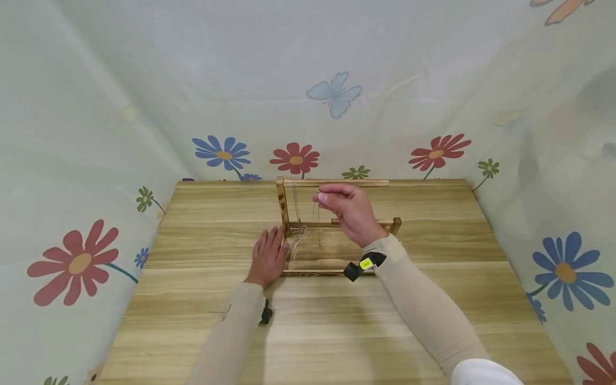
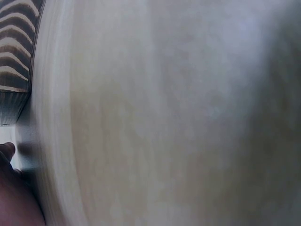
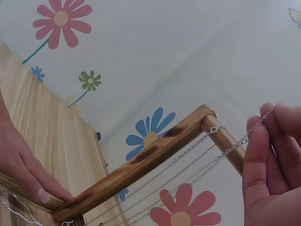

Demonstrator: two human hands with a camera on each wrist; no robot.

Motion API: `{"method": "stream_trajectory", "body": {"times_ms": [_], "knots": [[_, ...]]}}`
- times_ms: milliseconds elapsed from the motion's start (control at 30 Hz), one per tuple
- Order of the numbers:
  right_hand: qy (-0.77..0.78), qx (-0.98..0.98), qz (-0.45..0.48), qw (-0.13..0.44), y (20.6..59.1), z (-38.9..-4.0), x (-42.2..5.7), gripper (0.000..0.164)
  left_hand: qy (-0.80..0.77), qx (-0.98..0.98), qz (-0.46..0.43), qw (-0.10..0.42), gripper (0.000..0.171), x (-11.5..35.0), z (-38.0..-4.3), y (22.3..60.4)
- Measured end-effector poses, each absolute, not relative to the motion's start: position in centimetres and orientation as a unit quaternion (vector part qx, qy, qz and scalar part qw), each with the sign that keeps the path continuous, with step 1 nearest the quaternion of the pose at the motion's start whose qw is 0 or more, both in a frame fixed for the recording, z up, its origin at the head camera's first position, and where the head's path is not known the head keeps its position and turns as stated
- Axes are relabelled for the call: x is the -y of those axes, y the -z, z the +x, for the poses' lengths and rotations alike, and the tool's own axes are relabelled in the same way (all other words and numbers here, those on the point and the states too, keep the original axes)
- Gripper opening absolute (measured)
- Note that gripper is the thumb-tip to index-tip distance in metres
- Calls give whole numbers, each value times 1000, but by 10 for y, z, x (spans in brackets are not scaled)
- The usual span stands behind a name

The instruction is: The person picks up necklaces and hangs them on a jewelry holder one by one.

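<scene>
A wooden jewelry stand has an upright post, a top bar and a tray base. My right hand pinches a thin silver chain necklace between thumb and fingertips, close by the top bar. Other silver chains hang from the bar near the post. My left hand lies with fingers extended along the left side of the base, by the foot of the post. In the tray lies a loose pale chain. The left wrist view shows mostly blurred tabletop and a striped wood edge.
The stand is on a wood-grain table. Behind and beside the table hangs a pale cloth with flowers and a butterfly. A short rear rail ends in a small post at the right. Black cameras are strapped to both wrists.
</scene>
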State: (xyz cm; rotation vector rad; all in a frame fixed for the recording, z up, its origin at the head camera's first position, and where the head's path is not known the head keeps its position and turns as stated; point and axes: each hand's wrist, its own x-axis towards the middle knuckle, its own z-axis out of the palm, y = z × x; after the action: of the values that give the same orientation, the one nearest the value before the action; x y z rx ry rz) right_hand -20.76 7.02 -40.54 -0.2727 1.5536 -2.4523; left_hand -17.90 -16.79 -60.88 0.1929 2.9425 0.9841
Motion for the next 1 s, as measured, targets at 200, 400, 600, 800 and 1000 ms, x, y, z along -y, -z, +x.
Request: {"method": "stream_trajectory", "body": {"times_ms": [200, 400, 600, 800, 1000], "knots": [[816, -560, -101, 96, 400, -211, -72, 17, -321, -945, 61, 14, 59, 168, -179, 610], [811, -569, -109, 87, 398, -214, -75, 18, -330, -942, 66, 11, 59, 169, -177, 612], [813, -565, -118, 81, 396, -217, -78, 26, -331, -941, 69, 10, 59, 169, -177, 615], [809, -573, -115, 67, 393, -222, -82, 18, -321, -944, 69, 21, 61, 169, -180, 616], [808, -574, -122, 57, 392, -226, -85, 25, -320, -945, 66, 13, 61, 168, -179, 612]]}}
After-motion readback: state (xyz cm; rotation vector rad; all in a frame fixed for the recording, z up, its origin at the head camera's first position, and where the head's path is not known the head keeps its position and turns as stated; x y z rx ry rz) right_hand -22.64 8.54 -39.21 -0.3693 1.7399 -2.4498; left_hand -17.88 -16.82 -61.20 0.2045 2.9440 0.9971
